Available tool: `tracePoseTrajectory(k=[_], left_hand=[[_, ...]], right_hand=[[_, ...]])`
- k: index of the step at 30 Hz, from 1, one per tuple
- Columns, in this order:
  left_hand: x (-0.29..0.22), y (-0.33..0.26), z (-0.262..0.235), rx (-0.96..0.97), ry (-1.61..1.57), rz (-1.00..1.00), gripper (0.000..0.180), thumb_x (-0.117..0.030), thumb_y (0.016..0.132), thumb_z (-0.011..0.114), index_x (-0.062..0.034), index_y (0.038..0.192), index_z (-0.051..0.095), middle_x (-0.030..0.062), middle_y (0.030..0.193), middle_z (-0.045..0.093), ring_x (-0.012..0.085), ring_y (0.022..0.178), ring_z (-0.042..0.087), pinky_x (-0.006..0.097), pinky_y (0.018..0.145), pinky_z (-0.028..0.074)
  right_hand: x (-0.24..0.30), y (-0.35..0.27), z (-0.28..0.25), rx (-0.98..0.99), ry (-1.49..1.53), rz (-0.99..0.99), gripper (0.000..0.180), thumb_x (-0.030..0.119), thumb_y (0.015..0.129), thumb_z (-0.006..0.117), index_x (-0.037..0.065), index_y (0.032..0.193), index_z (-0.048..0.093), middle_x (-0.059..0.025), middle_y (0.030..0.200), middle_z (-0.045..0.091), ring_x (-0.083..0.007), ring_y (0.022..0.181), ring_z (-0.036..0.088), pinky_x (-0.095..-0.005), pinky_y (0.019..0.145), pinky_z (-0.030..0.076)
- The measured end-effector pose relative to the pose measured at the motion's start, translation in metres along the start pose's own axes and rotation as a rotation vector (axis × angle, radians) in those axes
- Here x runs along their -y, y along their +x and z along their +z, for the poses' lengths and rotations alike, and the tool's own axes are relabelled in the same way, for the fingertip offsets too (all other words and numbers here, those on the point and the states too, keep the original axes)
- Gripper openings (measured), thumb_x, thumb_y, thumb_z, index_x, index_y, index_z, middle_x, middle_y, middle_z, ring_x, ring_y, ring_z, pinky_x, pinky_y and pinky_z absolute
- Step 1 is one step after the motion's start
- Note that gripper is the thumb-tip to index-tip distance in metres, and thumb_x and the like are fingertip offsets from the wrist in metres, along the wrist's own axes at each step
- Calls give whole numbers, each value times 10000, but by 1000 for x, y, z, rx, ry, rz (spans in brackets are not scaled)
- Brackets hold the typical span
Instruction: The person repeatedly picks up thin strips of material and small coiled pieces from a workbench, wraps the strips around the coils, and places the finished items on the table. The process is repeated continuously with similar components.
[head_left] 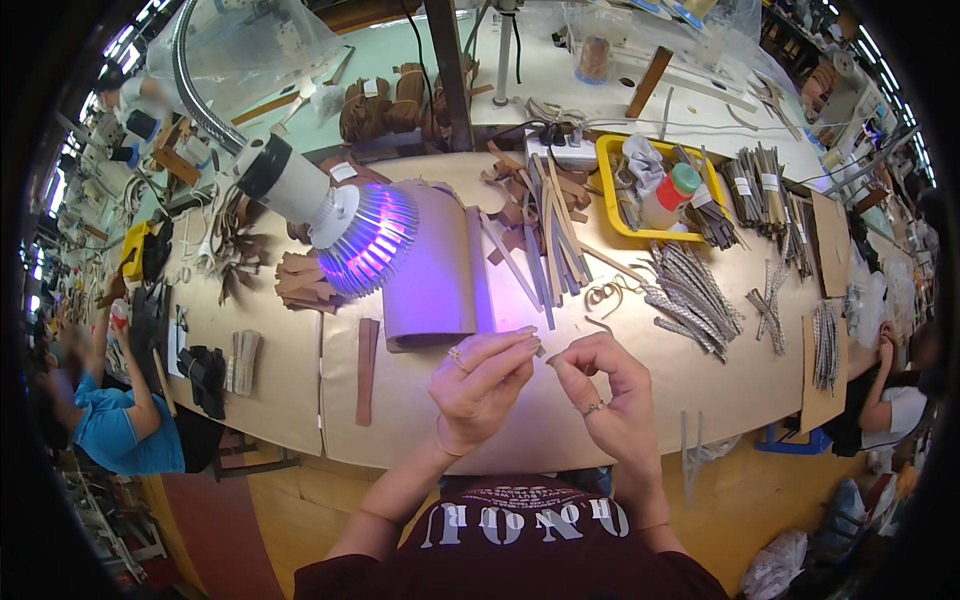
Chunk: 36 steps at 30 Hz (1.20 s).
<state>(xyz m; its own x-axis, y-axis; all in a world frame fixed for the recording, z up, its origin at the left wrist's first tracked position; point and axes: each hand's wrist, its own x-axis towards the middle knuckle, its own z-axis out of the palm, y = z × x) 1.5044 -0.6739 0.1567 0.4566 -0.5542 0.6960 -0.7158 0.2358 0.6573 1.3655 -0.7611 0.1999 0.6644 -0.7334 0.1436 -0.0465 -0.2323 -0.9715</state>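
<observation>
The left hand [485,385] pinches a mostly hidden grey piece [541,351]; right hand [615,392] pinched, any hold unclear.

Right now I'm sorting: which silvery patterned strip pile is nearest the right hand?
The large fanned pile in front of the yellow tray; smaller ones lie farther right.

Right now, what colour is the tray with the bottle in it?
The tray is yellow, clearest in the head view.
</observation>
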Motion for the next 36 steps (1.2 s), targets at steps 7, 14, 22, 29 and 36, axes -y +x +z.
tracePoseTrajectory(k=[7, 14, 22, 29, 36], left_hand=[[-2, -3, 3, 17, 38, 129, 322, 77, 669, 771, -9, 976, 721, 108, 977, 697, 260, 785, 693, 330, 668, 565], [-1, -5, 1, 44, 61, 182, 322, 70, 673, 768, 6, 984, 712, 112, 978, 693, 262, 795, 690, 345, 674, 557], [-1, -11, 2, 69, 64, 147, 343, 79, 674, 761, 8, 1006, 706, 115, 974, 693, 260, 788, 688, 336, 666, 550], [1, -14, 7, 57, 57, 124, 351, 90, 678, 753, -5, 1011, 696, 103, 950, 698, 246, 766, 690, 319, 657, 551], [1, -14, 11, 52, 68, 62, 333, 84, 670, 753, -20, 981, 693, 92, 909, 709, 220, 749, 693, 298, 646, 553]], right_hand=[[9, -6, 2, 19, 87, 105, 72, 26, 908, 650, -35, 941, 672, -69, 885, 625, -130, 826, 578, -252, 764, 456], [8, -8, 5, 21, 118, 106, 73, 16, 928, 620, -41, 946, 661, -65, 897, 619, -116, 832, 570, -246, 768, 454], [3, -9, 5, 36, 105, 115, 84, 10, 935, 600, -46, 959, 658, -70, 905, 614, -118, 832, 564, -245, 763, 450], [-4, -9, 6, 26, 109, 74, 91, 21, 927, 611, -45, 964, 662, -77, 909, 621, -133, 843, 577, -256, 772, 457], [-9, -7, 6, 11, 29, 33, 103, 28, 921, 615, -45, 973, 665, -96, 904, 629, -164, 835, 599, -277, 772, 469]])
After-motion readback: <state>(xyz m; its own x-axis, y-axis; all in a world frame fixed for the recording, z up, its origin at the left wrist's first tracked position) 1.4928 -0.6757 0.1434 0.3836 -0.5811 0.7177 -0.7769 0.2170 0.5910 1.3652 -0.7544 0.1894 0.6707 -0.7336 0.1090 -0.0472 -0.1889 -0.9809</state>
